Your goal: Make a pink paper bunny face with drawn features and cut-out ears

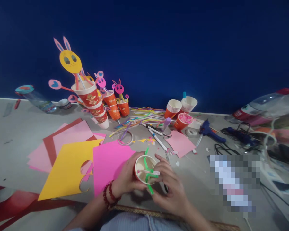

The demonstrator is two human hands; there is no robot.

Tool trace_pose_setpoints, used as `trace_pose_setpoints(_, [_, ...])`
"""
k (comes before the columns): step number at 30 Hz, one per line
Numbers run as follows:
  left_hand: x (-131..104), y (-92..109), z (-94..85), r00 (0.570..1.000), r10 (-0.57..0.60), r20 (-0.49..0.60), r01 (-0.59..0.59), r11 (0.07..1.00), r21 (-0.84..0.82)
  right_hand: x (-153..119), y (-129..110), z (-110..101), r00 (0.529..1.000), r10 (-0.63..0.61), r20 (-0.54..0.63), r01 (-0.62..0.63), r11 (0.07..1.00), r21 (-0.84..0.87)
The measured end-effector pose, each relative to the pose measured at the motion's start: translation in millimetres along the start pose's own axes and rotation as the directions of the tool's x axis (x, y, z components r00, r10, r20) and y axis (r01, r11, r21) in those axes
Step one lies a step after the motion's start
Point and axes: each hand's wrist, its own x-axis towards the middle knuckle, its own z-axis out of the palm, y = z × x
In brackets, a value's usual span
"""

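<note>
One cup [138,164]: between both hands; whether its base touches the desk [197,202], cannot tell.
Left hand [128,179]: fingers curved round the cup's left side, gripping it.
Right hand [170,187]: at the cup's right, thumb and index apart, the rest bent; whether they pinch the green strips [146,162] or stick [146,172], cannot tell.
Hidden: the cup's outer wall, mostly; pixels cover a patch at right.
Counts: one glue gun [210,131], one yellow sheet [65,170], one roughly round magenta face [119,89].
</note>
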Motion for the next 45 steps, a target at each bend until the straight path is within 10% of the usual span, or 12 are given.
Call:
trace_pose_setpoints(37, [0.1,-9.2,9.3,0.988,-0.131,-0.084,0.116,0.981,-0.155,-4.4,25.1,5.3,1.0,0.015,0.004,-0.016,0.994,0.111])
trace_pose_setpoints(45, [-12.1,-24.9,6.9,0.984,-0.175,0.014,0.16,0.86,-0.484,-17.4,42.7,3.6,0.964,0.16,-0.214,-0.086,0.943,0.321])
